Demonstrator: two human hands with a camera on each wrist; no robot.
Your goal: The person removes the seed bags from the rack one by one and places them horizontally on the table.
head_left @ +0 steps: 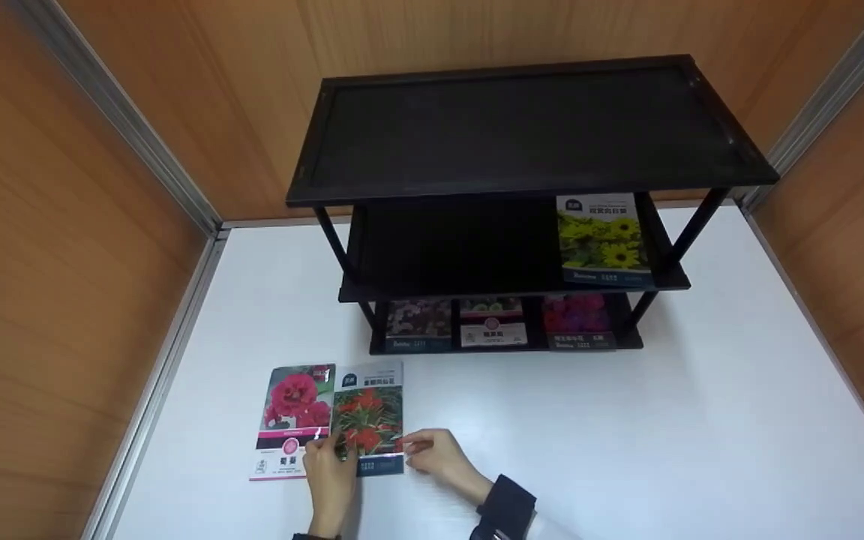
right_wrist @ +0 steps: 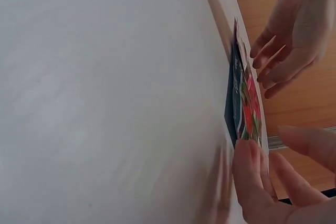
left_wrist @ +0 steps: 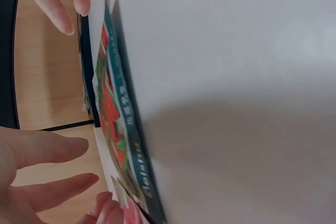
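Observation:
A seed packet with orange-red flowers (head_left: 367, 420) lies on the white table, its left edge against a seed packet with pink flowers (head_left: 293, 405). My left hand (head_left: 331, 469) is over the lower part of both packets where they meet, fingers loosely spread. At the lower right edge of the orange-red packet, my right hand (head_left: 438, 454) pinches the border with its fingertips. In the right wrist view, that packet (right_wrist: 247, 108) shows edge-on at the fingertips (right_wrist: 243, 148), while other fingers stand apart from it. The left wrist view shows its teal bottom strip (left_wrist: 128, 114).
Behind the hands stands a black three-tier shelf (head_left: 507, 135). A yellow-flower packet (head_left: 603, 240) leans on its middle tier. The bottom tier holds a purple-flower packet (head_left: 418, 324), a white-label packet (head_left: 492, 326) and a magenta-flower packet (head_left: 578, 322). Wooden panels (head_left: 64, 262) enclose the table.

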